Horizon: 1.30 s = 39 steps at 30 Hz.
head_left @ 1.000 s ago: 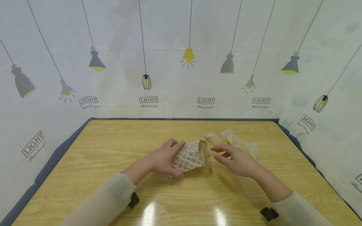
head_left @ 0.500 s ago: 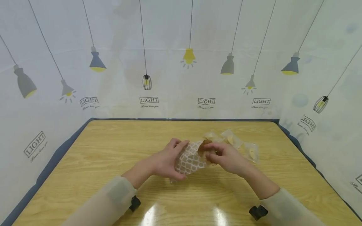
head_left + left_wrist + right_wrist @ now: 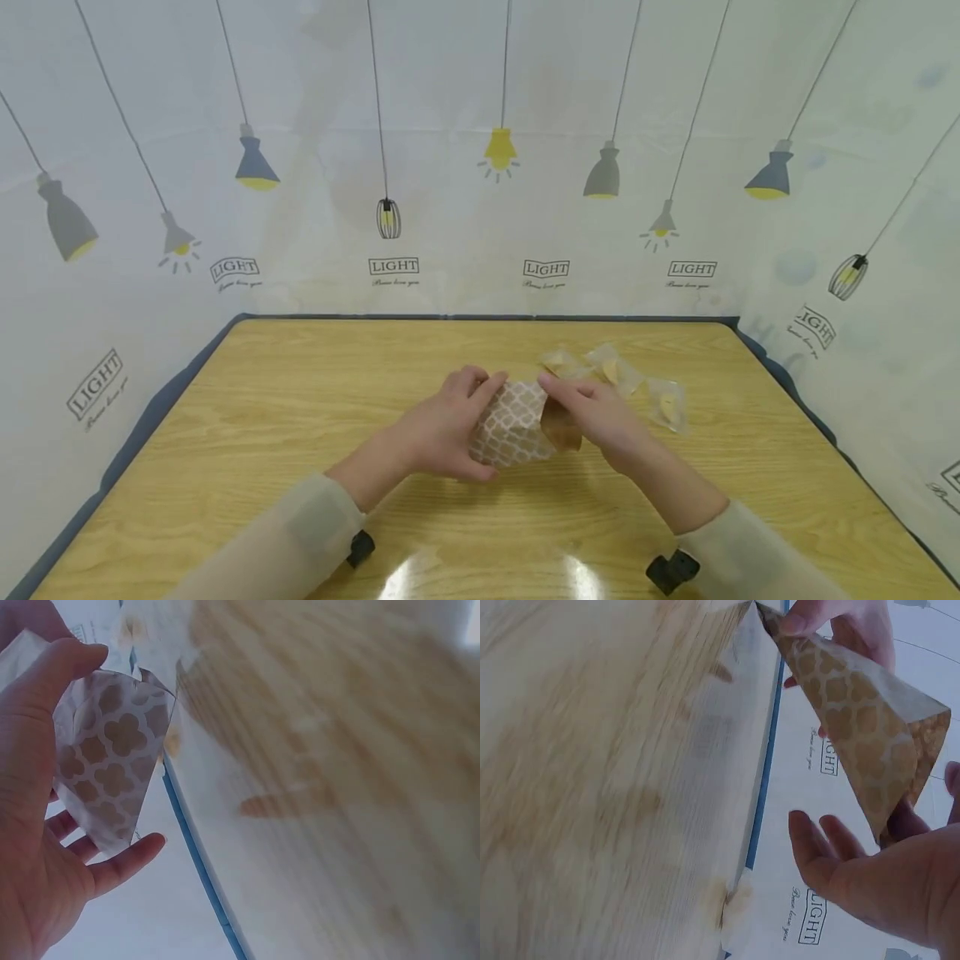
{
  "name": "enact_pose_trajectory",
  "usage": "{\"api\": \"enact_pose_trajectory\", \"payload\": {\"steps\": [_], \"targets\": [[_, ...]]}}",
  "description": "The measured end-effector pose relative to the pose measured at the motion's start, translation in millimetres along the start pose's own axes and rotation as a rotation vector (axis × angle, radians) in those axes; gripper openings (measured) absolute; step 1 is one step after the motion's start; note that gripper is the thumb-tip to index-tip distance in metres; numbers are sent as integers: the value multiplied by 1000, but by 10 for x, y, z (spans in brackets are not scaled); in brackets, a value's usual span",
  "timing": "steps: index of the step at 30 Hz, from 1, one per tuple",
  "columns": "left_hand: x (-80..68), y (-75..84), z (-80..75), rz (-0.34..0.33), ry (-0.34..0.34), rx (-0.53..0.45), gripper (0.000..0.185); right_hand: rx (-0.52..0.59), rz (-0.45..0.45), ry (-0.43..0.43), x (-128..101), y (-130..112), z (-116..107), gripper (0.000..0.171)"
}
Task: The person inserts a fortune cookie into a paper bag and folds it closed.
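Observation:
A brown paper bag (image 3: 512,427) with a white lattice print is held just over the table. My left hand (image 3: 444,429) grips its narrow end, thumb on the near side and fingers on the far side; the left wrist view shows the bag (image 3: 112,742) spanned between them. The bag's mouth faces right and gapes, its plain brown inside showing. At that mouth, my right hand (image 3: 613,418) grips the far rim. In the right wrist view, a digit of the right hand (image 3: 885,881) reaches inside the bag (image 3: 855,712), while other fingers stay outside.
Several small clear packets (image 3: 667,404) with pale yellow pieces inside lie on the wooden table (image 3: 337,367), behind and to the right of the bag. A white curtain (image 3: 450,192) printed with lamps rises at the table's back and sides.
My right hand has moved left from beside the bag to its mouth and taken the rim. The mouth has spread wider, and the bag has shifted slightly right with my left hand.

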<state>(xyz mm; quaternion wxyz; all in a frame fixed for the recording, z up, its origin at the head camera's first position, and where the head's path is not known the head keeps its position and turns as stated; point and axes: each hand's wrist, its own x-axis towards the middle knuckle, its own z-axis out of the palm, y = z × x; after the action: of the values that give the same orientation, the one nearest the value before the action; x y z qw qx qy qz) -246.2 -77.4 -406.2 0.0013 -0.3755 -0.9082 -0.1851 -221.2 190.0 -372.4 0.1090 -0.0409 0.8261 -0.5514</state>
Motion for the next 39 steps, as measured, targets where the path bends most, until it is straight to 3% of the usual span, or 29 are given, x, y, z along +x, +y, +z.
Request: {"api": "enact_pose_trajectory", "payload": {"steps": [5,9,14,22,27,33,39], "targets": [[8,34,16,28,2,22,131,42,31,32,40,4,41,42],[1,15,41,25,-2,-7,130,113,42,8,49,-8,42,34],[1,7,57,18,-1,-63,129,189,80,-31,40,-43,26,37],[4,-4,59,-7,-5,-39,128,-9,45,-42,4,-90,43,49],[23,-17,67,-26,-18,-106,129,29,-12,-90,-14,-91,-5,54],[17,-89,17,-98,37,-227,129,-86,-125,-161,-59,-41,-82,33],[25,-81,-10,-90,56,-255,130,-202,-198,-135,-61,-7,4,19]]}}
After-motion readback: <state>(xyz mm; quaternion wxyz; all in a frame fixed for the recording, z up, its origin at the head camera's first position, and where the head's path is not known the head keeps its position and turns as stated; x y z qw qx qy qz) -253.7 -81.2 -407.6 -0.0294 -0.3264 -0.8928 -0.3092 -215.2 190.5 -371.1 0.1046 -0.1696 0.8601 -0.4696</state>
